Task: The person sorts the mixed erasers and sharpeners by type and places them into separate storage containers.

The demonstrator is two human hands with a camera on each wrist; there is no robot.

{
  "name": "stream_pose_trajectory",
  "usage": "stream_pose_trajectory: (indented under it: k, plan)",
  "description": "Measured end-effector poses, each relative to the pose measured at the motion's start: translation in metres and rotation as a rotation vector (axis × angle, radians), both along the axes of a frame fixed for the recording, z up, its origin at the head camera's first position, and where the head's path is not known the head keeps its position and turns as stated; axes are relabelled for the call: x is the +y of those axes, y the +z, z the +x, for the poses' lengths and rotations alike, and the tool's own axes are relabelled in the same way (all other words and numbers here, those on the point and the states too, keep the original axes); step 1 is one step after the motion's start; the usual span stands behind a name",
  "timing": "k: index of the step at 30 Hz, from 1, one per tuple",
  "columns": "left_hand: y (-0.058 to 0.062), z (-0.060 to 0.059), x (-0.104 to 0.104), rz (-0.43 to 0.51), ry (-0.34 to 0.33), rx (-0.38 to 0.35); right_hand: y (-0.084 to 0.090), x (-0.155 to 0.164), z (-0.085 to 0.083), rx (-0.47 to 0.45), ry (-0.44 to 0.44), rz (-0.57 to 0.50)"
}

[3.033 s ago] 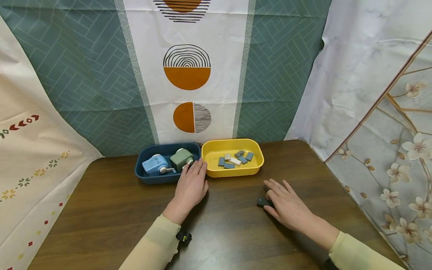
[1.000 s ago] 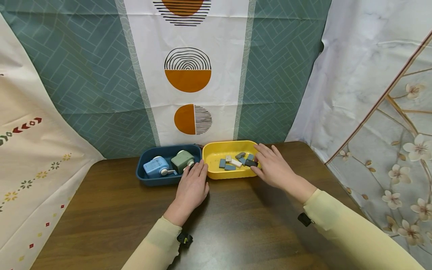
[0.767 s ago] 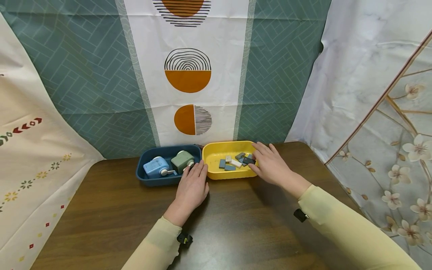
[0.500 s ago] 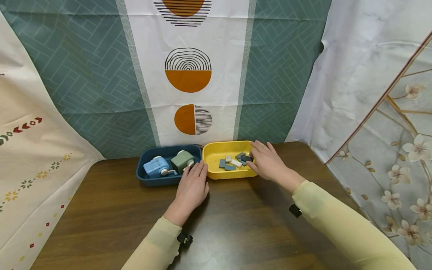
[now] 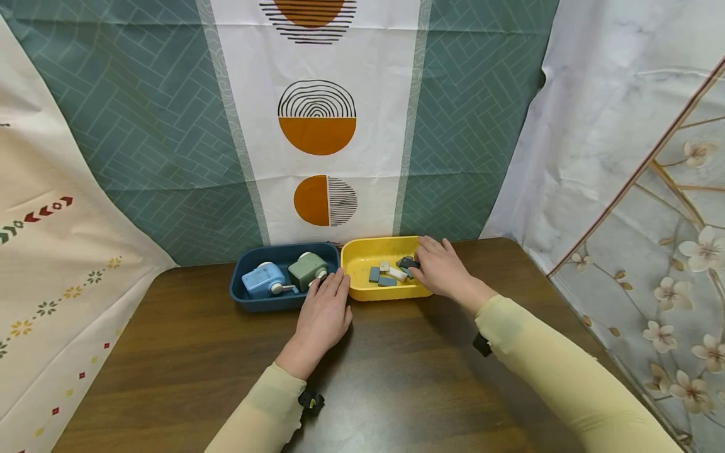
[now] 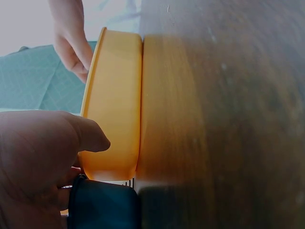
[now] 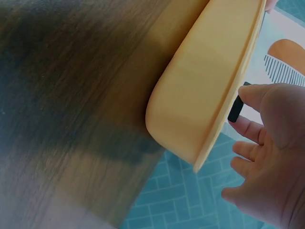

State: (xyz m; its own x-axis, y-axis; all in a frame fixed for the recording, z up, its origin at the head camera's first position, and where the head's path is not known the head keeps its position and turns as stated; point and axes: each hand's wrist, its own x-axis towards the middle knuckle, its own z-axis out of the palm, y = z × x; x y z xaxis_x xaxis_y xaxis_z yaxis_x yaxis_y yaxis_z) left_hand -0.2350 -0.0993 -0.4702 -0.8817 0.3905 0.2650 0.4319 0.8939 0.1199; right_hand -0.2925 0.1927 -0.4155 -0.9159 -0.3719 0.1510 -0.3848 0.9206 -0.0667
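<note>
My right hand [image 5: 442, 267] is over the right end of the yellow tray [image 5: 391, 294]. Thumb and index finger pinch a small black rectangular block [image 7: 237, 107], held just beyond the tray's rim in the right wrist view. Below it in the tray lie several blue-grey pieces [image 5: 387, 282], a white piece [image 5: 397, 274] and a beige piece [image 5: 384, 266]. Where the yellow tray meets the dark blue tray [image 5: 263, 306], my left hand [image 5: 323, 314] rests with fairly straight fingers. Its thumb lies by the yellow wall in the left wrist view; how firmly it touches is unclear.
The blue tray holds a light blue boxy item [image 5: 263, 280] with a white crank-like arm and a green one [image 5: 307, 268], partly behind the left fingertips. Both trays stand at the back of the brown wooden table [image 5: 391, 377]. Patterned cloths [image 5: 476, 126] hang behind and beside it.
My right hand took the black block from the table at right, carried it to the yellow tray, and has since eased left over the pieces. The left hand has stayed in place.
</note>
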Motion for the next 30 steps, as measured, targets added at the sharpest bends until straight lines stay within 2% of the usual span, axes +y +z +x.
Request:
stream_pose_trajectory:
  k: [30]
  plan:
    - [-0.001,-0.001,0.0,-0.023,0.01,-0.009,-0.017,-0.016,-0.025,-0.114,-0.078,0.039]
